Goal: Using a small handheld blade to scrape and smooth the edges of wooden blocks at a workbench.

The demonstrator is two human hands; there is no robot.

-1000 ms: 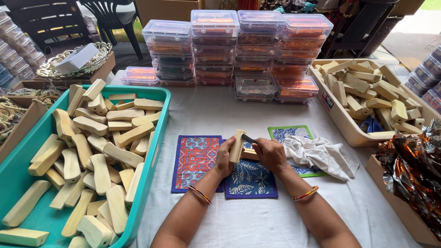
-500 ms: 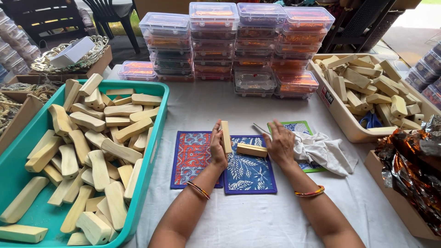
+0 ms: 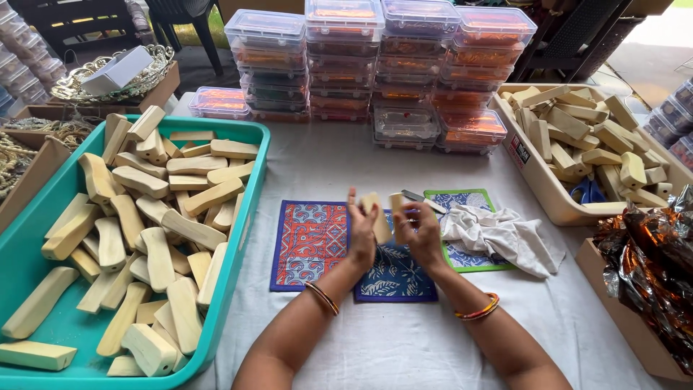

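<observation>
- Two pale wood blocks are held up over the middle of the counter [image 3: 361,166], one per hand, just above the mats.
- The left hand [image 3: 361,235] is clenched round the left block [image 3: 374,215], which is tilted a bit, long axis roughly upright.
- The right hand [image 3: 419,232] is closed on the right block [image 3: 397,206], also stood more or less on end.
- The blocks are kept side by side, near touching; whether they actually touch can't be told.
- Right under the hands a blue mat [image 3: 397,278] is laid, with a red mat [image 3: 309,242] to its left and a green mat [image 3: 462,202] to its right.
- A white cloth [image 3: 505,238] is bunched just right of the right hand.
- Spare blocks are piled in a teal tray [image 3: 249,217] at left and a beige bin [image 3: 534,188] at far right.
- Clear boxes [image 3: 346,65] are stacked along the far edge.
</observation>
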